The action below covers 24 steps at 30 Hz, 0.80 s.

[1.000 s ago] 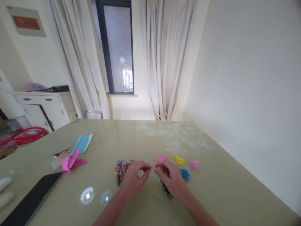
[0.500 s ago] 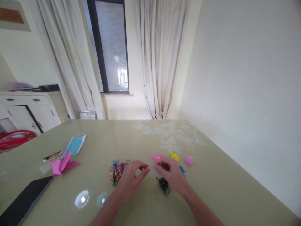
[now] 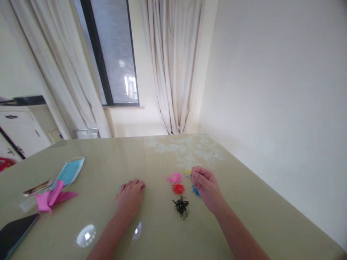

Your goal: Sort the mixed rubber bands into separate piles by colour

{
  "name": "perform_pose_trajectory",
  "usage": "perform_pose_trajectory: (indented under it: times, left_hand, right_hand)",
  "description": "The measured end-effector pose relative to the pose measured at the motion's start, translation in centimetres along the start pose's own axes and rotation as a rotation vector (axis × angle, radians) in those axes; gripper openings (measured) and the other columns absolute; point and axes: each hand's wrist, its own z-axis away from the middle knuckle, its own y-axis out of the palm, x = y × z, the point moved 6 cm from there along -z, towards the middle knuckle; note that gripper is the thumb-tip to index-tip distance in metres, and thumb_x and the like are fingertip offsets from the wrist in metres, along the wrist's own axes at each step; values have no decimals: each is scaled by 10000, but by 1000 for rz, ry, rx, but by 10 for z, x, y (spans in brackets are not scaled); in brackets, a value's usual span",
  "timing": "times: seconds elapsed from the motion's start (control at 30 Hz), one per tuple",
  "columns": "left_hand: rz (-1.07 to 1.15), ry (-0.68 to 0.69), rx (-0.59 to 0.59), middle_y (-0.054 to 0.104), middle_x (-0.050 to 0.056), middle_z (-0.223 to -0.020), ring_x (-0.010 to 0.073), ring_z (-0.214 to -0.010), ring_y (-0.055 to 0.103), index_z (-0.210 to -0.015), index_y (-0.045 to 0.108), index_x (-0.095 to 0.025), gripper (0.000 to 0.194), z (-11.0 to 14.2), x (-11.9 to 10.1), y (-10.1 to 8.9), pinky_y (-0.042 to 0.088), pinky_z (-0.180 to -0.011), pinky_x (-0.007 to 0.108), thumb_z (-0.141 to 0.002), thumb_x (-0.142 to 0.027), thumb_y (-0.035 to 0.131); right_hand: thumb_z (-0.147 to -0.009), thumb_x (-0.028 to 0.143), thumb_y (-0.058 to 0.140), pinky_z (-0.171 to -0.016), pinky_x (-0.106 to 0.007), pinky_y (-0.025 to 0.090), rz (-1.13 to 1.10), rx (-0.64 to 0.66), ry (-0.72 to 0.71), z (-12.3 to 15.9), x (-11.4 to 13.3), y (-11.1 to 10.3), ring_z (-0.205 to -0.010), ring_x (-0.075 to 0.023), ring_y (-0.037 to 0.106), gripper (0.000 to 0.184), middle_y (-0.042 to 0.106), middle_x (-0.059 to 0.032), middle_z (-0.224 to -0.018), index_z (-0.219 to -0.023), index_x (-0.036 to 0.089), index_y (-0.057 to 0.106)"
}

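My left hand (image 3: 131, 196) lies palm down over the multicoloured pile of small rubber bands, fingers extended and hiding nearly all of it; only bits of blue and red show at its edge. My right hand (image 3: 206, 186) is closed in a pinch, with a thin bluish rubber band (image 3: 187, 176) sticking out at the fingertips. That hand is right by the yellow bands (image 3: 187, 172), which it partly covers, and above the blue bands (image 3: 195, 190). To its left are small heaps of pink bands (image 3: 175, 178), red bands (image 3: 178, 189) and black bands (image 3: 181, 207).
On the left of the glossy table (image 3: 151, 234) are a blue face mask (image 3: 69, 172), a pink piece of material (image 3: 51, 196), a narrow brown-and-white packet (image 3: 36, 187) and a dark tablet-like device (image 3: 16, 233). A wall (image 3: 271, 108) runs along the right side.
My hands were together at the middle with a small band between them. They have parted: the left went left onto the mixed pile, the right toward the yellow bands. The view has shifted right.
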Motion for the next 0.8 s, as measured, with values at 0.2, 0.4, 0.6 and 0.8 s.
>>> perform_pose_trajectory:
  times: [0.2, 0.4, 0.6, 0.8]
  left_hand:
    - [-20, 24, -27, 742, 91, -1113, 282, -1111, 647, -1035, 730, -207, 313, 0, 0, 3, 404, -977, 434, -1019, -222, 418]
    - [8, 8, -31, 764, 91, -1101, 279, -1087, 662, -1036, 708, -210, 325, -1, -1, 2, 406, -988, 433, -1008, -192, 384]
    - [135, 1, -154, 787, 89, -1125, 299, -1100, 683, -1058, 734, -231, 344, -1, 5, -4, 427, -1024, 463, -1004, -262, 395]
    - [669, -154, -220, 790, 96, -1076, 249, -861, 744, -1080, 724, -202, 362, -5, 22, -6, 573, -788, 371, -950, -442, 487]
  right_hand:
    - [-770, 410, 853, -508, -267, 179, -23, 21, -9, -5, -3, -4, -542, -93, 255, 284, 373, 59, -567, -703, 182, 697]
    - [-765, 419, 838, -517, -271, 178, -17, 2, -17, -5, -1, -7, -541, -96, 253, 277, 370, 61, -555, -714, 182, 704]
    - [-794, 426, 765, -536, -262, 291, 384, -34, -25, -16, 14, -32, -556, -115, 391, 251, 525, 29, -589, -736, 186, 721]
    - [-742, 215, 712, -542, -277, 336, 1182, 17, 84, -23, -7, -66, -549, -158, 543, 157, 654, -18, -556, -588, 187, 725]
